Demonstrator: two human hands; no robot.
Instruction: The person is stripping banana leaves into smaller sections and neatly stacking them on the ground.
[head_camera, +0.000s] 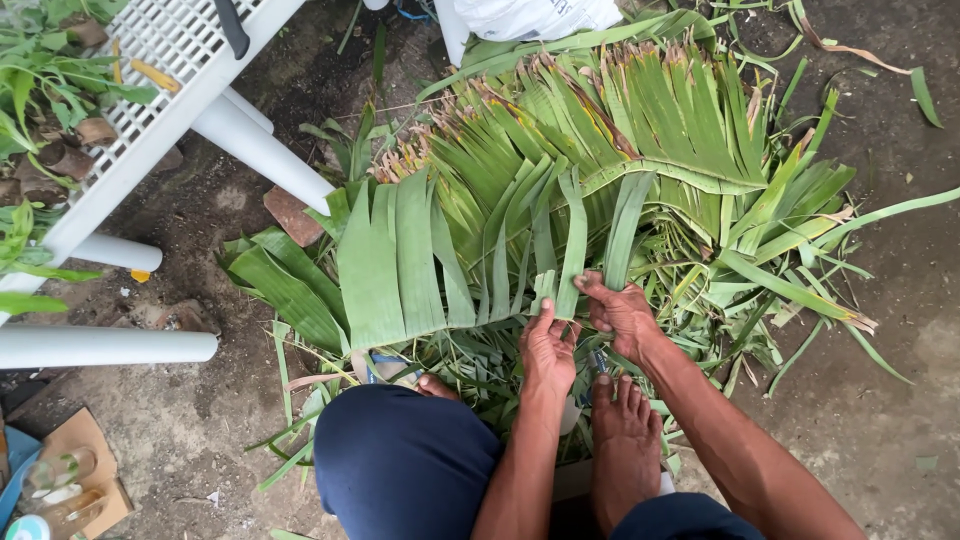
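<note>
Leaf strip: the narrow green palm-leaf strip (573, 245) you hold runs lengthwise away from you, base toward your feet.
Left hand (547, 350): closed, pinching its base.
Right hand (622, 315): closed on the neighbouring green strip (625, 225).

Green banana leaf (400, 260) with brown-tipped torn strips, white plastic chair (170, 100), navy shorts (400, 460), brown dirt ground (880, 400)

Bare dirt ground (880, 400) in daylight, with an overturned white plastic chair (170, 60) at left.
</note>
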